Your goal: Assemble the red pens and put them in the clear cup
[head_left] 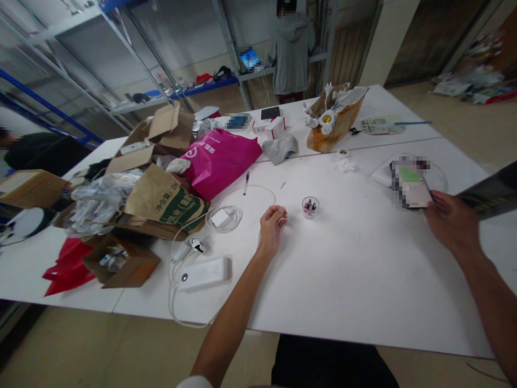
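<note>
My right hand grips a smartphone by its near edge, above the right side of the table; its lit screen is partly blurred out. My left hand is over the middle of the table with its fingers curled together; whether anything is inside them is hidden. A thin white cable passes close to its fingertips. Just right of that hand stands a small clear cup with several small dark and reddish pieces in it. Beyond lie a black pen and a tiny metallic item.
On the left are a white power bank, a coiled cable with a charger, cardboard boxes, a brown paper bag and a magenta bag. A bag of plugs stands at the back. Two other people are beyond the table.
</note>
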Demonstrator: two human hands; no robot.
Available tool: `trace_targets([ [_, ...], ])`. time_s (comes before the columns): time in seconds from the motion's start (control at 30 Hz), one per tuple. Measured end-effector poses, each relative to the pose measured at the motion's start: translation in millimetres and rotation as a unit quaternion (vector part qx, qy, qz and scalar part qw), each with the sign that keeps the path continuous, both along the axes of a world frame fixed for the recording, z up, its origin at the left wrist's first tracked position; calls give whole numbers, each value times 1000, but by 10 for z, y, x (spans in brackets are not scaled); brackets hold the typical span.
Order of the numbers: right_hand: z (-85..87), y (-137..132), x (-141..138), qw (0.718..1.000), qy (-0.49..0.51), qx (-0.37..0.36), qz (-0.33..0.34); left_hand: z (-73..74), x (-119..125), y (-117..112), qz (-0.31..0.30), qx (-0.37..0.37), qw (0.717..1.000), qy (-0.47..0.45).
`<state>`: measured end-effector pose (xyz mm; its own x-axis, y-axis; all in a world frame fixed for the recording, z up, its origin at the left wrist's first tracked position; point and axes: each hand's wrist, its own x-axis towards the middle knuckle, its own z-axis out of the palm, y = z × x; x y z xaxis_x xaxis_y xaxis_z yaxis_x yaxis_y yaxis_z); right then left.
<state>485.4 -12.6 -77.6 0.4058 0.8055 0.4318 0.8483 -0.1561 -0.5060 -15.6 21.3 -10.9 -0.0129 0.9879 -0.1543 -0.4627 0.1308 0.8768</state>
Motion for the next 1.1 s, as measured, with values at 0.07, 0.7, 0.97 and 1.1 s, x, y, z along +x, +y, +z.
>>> trace_targets([
  [0.07, 42, -18, -35, 1000, -7, 6, -9, 0, 2, 0, -1, -1, 1000, 1],
  [0.7, 117, -90, -113, 999, -25, 43, -6, -19, 6, 8, -1, -6, 1000, -4],
  [0.97, 68, -92, -100, 999, 13, 37, -12, -3, 7, -5, -2, -4, 1000, -3],
  [1.1, 65, -76, -111, 999, 26, 25, -18, -6, 5, -5, -3, -4, 1000, -8],
])
